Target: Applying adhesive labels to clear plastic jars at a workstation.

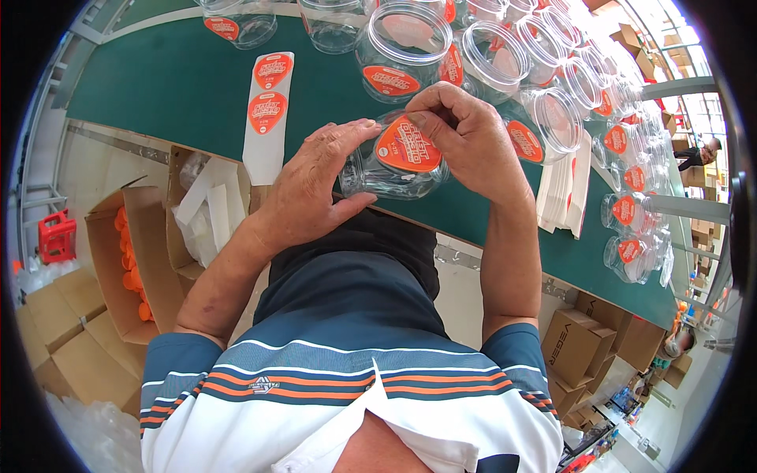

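Observation:
A clear plastic jar [392,185] lies on its side at the near edge of the green table [189,98], its mouth toward the left. My left hand [307,181] grips it by the mouth end, fingers over the top and thumb below. An orange sticker [408,145] with white print lies on the jar's upper side. Thumb and forefinger of my right hand [473,142] pinch together at the sticker's upper right edge. To the left of the jar, a white backing strip [264,154] carries two orange stickers and has a bare lower part.
Many clear jars with orange stickers crowd the far and right table, one open jar [402,47] standing close beyond my hands. A stack of white strips [563,193] lies right. Cartons below left hold orange lids [130,268] and scrap paper [214,209]; another carton [579,343] stands below right.

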Tool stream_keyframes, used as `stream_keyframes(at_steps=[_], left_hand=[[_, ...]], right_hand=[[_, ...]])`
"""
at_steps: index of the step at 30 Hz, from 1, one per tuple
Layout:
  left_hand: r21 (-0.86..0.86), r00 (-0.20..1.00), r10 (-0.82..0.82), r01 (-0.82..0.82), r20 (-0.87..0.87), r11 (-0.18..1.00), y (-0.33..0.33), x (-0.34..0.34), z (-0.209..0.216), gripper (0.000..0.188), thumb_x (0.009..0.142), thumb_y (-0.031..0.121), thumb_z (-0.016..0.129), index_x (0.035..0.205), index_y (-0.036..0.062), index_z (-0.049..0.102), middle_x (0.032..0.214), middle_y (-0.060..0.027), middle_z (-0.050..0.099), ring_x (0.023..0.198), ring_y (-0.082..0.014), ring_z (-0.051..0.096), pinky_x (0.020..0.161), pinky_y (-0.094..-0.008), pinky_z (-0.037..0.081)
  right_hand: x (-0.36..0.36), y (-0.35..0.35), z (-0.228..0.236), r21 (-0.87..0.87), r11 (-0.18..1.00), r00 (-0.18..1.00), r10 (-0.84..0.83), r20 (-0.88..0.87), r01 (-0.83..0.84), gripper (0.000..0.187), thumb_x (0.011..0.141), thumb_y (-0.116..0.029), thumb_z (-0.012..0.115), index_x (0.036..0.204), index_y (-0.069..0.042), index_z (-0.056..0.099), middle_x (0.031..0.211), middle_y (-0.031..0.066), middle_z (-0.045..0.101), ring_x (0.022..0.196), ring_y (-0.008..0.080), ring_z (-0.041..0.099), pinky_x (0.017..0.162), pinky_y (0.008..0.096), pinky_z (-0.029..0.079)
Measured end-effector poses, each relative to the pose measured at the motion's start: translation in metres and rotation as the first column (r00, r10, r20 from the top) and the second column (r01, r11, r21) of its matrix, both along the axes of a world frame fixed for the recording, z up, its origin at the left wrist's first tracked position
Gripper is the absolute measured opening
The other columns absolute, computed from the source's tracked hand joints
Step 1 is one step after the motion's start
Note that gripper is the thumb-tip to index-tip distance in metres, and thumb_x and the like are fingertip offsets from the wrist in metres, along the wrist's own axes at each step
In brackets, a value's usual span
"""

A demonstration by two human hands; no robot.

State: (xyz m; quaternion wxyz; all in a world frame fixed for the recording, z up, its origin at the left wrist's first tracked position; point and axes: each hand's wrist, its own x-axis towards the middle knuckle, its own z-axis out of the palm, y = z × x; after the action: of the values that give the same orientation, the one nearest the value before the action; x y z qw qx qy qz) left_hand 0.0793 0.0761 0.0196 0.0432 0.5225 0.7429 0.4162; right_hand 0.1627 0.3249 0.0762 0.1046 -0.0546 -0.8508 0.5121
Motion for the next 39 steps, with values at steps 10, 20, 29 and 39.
stream_keyframes(at_steps=[10, 20, 29, 39], left_hand=[[0.008, 0.999, -0.023, 0.023, -0.032, 1.000, 0.001, -0.002, 0.002, 0.085, 0.085, 0.011, 0.089, 0.162, 0.0081, 0.054, 0.164, -0.0096, 0.060, 0.149, -0.0314, 0.059, 0.133, -0.0480, 0.040], [-0.048, 0.989, -0.065, 0.059, -0.131, 0.997, 0.000, -0.004, 0.004, 0.075, 0.086, 0.011, 0.088, 0.157, 0.0089, 0.063, 0.163, -0.0103, 0.060, 0.148, -0.0312, 0.059, 0.130, -0.0464, 0.042], [-0.069, 0.986, -0.083, 0.074, -0.144, 0.995, 0.000, -0.004, 0.009, 0.074, 0.086, 0.010, 0.087, 0.156, 0.0089, 0.063, 0.165, -0.0122, 0.058, 0.149, -0.0313, 0.058, 0.129, -0.0459, 0.042], [-0.219, 0.806, -0.079, -0.064, -0.587, 0.974, 0.034, 0.016, 0.027, 0.061, 0.099, 0.021, 0.074, 0.154, -0.0018, 0.061, 0.167, -0.0177, 0.056, 0.155, -0.0343, 0.054, 0.130, -0.0540, 0.037]], right_hand=[[0.001, -0.002, 0.001, 0.139, 0.990, 1.000, -0.005, 0.016, 0.003, 0.003, 0.104, -0.001, 0.076, 0.104, -0.003, 0.074, 0.090, 0.0017, 0.071, 0.076, 0.0092, 0.055, 0.070, 0.0257, 0.048], [0.005, -0.013, 0.003, 0.346, 0.937, 0.999, -0.045, -0.021, 0.050, 0.007, 0.102, -0.006, 0.080, 0.105, -0.004, 0.074, 0.095, 0.0054, 0.072, 0.073, 0.0174, 0.057, 0.070, 0.0323, 0.051], [0.024, -0.031, 0.010, 0.469, 0.837, 0.949, -0.315, -0.009, 0.282, 0.016, 0.100, -0.010, 0.079, 0.114, -0.005, 0.074, 0.108, 0.0125, 0.069, 0.078, 0.0265, 0.066, 0.072, 0.0388, 0.057], [0.067, -0.012, -0.030, -0.026, 0.919, 0.898, -0.379, 0.221, 0.394, 0.011, 0.108, -0.009, 0.069, 0.114, -0.003, 0.077, 0.094, 0.0082, 0.077, 0.072, 0.0173, 0.063, 0.068, 0.0319, 0.054]])
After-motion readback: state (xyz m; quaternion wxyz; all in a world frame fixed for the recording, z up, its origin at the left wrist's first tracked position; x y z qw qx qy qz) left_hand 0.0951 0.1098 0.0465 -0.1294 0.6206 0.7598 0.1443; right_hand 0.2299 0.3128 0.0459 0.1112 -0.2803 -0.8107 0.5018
